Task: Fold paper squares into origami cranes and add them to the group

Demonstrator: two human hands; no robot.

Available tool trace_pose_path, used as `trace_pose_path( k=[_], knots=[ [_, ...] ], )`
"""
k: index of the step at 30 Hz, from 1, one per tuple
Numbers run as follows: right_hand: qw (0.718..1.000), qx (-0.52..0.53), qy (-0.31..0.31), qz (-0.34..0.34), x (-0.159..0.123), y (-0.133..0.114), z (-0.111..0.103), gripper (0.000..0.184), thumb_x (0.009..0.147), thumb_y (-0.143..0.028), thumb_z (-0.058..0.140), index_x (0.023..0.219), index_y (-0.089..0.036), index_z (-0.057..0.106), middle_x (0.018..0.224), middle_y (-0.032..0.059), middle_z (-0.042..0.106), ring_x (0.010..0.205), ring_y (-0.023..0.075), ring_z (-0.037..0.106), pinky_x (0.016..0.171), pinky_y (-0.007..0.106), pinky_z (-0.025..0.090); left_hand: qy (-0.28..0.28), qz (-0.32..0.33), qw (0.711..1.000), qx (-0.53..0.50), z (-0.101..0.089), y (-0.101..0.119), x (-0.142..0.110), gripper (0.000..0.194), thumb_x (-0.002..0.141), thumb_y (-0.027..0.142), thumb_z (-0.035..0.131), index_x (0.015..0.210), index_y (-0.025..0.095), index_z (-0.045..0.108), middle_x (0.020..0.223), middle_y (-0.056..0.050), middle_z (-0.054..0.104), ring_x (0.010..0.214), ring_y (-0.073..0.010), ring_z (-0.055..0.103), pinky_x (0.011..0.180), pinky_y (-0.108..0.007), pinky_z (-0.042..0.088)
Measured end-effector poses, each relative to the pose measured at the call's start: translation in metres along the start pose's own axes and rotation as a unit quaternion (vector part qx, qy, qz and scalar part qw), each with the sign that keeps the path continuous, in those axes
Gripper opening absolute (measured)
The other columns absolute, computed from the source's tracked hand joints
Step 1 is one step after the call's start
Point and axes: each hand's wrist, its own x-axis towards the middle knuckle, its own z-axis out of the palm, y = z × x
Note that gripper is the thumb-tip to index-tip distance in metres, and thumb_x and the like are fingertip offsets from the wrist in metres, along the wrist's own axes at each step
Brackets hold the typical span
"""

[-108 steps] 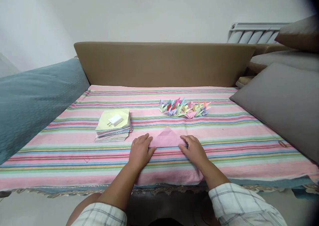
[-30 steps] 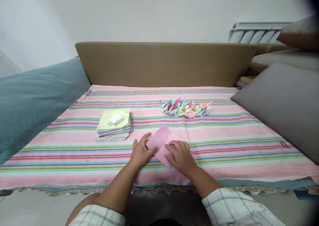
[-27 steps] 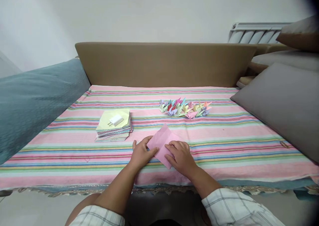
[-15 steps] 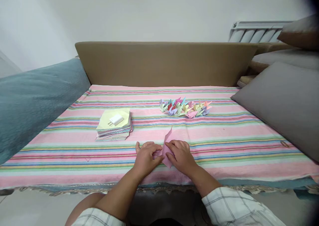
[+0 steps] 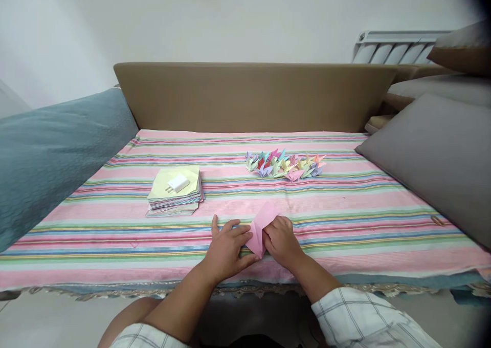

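Observation:
A pink sheet of origami paper [image 5: 264,220], partly folded with a raised flap, stands on the striped cloth between my hands. Fingers spread, my left hand [image 5: 227,245] rests its fingertips on the paper's left side, and its thumb touches the near corner. My right hand [image 5: 282,239] is closed with bent fingers on the right edge of the sheet; its fingertips are partly hidden behind the flap. Farther back lies a cluster of several folded paper cranes [image 5: 284,166] in many colours. To the left sits a stack of square paper [image 5: 174,204], yellow on top.
A white plug adapter [image 5: 178,183] lies on the paper stack. The striped cloth [image 5: 115,225] covers the seat, with a brown backrest [image 5: 253,97] behind. A blue cushion [image 5: 65,138] leans at left, grey cushions [image 5: 433,158] at right. A small brown ring-like item [image 5: 438,221] lies at right.
The pink paper has turned and its flap has opened toward the right, showing more of its face. My right fingers have curled in at its edge; my left fingers have spread.

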Motion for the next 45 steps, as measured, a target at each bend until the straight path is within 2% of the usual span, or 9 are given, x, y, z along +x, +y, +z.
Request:
trace_pose_path(
  k=[3,7,11,14,20,25,31,38,45],
  knots=[
    [1.000,0.015,0.001,-0.011,-0.001,-0.002,-0.004,0.020,0.088,-0.021,0.044,0.089,-0.019,0.064,0.090,0.0068,0.057,0.089,0.0210,0.047,0.084,0.038,0.029,-0.010,-0.010,1.000,-0.014,-0.001,-0.001,0.000,0.046,0.074,0.057,0.060,0.111,0.031,0.060,0.117,-0.005,0.063,0.120,-0.0326,0.044,0.102,-0.068,-0.007],
    [0.999,0.042,0.001,-0.032,-0.002,-0.005,-0.008,0.022,0.089,-0.023,0.045,0.102,-0.022,0.063,0.102,0.0062,0.058,0.095,0.0208,0.047,0.087,0.039,0.027,-0.004,-0.044,0.999,-0.030,0.000,-0.001,0.002,0.051,0.068,0.051,0.068,0.110,0.025,0.054,0.110,-0.006,0.064,0.117,-0.0297,0.047,0.104,-0.066,-0.002],
    [0.998,0.043,-0.009,-0.036,-0.004,-0.006,-0.010,0.020,0.088,-0.026,0.048,0.096,-0.022,0.065,0.097,0.0060,0.058,0.092,0.0212,0.047,0.086,0.040,0.027,0.008,-0.065,0.997,-0.043,0.002,-0.002,0.003,0.055,0.064,0.047,0.072,0.108,0.023,0.048,0.107,-0.005,0.062,0.106,-0.0253,0.054,0.105,-0.064,0.002],
    [0.998,0.047,-0.010,-0.044,-0.005,-0.007,-0.009,0.018,0.086,-0.027,0.050,0.095,-0.023,0.066,0.099,0.0058,0.058,0.092,0.0213,0.046,0.089,0.041,0.026,0.005,-0.073,0.996,-0.055,0.002,-0.003,0.004,0.057,0.064,0.046,0.073,0.109,0.024,0.047,0.107,-0.004,0.062,0.106,-0.0249,0.055,0.105,-0.064,0.002],
    [0.998,0.033,-0.011,-0.049,-0.007,-0.008,-0.008,0.017,0.086,-0.029,0.051,0.090,-0.021,0.065,0.099,0.0053,0.058,0.091,0.0207,0.046,0.091,0.043,0.024,0.018,-0.086,0.995,-0.057,0.003,-0.003,0.005,0.044,0.074,0.042,0.065,0.113,0.027,0.050,0.113,-0.004,0.062,0.110,-0.0248,0.053,0.106,-0.063,0.002],
    [0.999,0.012,-0.006,-0.048,-0.008,-0.008,-0.007,0.017,0.086,-0.030,0.052,0.088,-0.022,0.066,0.095,0.0046,0.057,0.089,0.0195,0.045,0.091,0.042,0.024,0.023,-0.065,0.997,-0.027,0.007,-0.003,0.004,0.046,0.079,0.032,0.061,0.123,0.033,0.049,0.124,-0.004,0.059,0.117,-0.0261,0.048,0.105,-0.064,0.000],
    [0.998,0.007,0.005,-0.068,-0.009,-0.007,-0.007,0.010,0.080,-0.026,0.057,0.083,-0.022,0.067,0.088,0.0043,0.057,0.090,0.0206,0.045,0.093,0.042,0.023,0.017,-0.044,0.999,0.005,0.011,-0.006,0.003,0.042,0.078,0.026,0.061,0.119,0.035,0.056,0.128,-0.004,0.057,0.116,-0.0271,0.048,0.103,-0.067,0.002],
    [0.997,0.000,-0.008,-0.073,-0.012,-0.005,-0.016,0.011,0.079,-0.022,0.056,0.072,-0.021,0.064,0.077,0.0020,0.054,0.081,0.0183,0.044,0.088,0.039,0.025,-0.001,-0.009,1.000,0.027,0.011,-0.008,0.003,0.041,0.080,0.030,0.059,0.121,0.033,0.056,0.132,-0.004,0.054,0.118,-0.0285,0.045,0.104,-0.061,0.019],
    [0.997,0.009,-0.024,-0.076,-0.013,-0.001,-0.020,0.013,0.082,-0.024,0.055,0.074,-0.020,0.064,0.079,0.0021,0.059,0.080,0.0172,0.047,0.086,0.039,0.026,-0.018,0.017,0.998,0.049,0.007,-0.006,0.004,0.044,0.081,0.037,0.059,0.124,0.030,0.054,0.129,-0.004,0.056,0.119,-0.0306,0.045,0.103,-0.059,0.024]
  ],
)
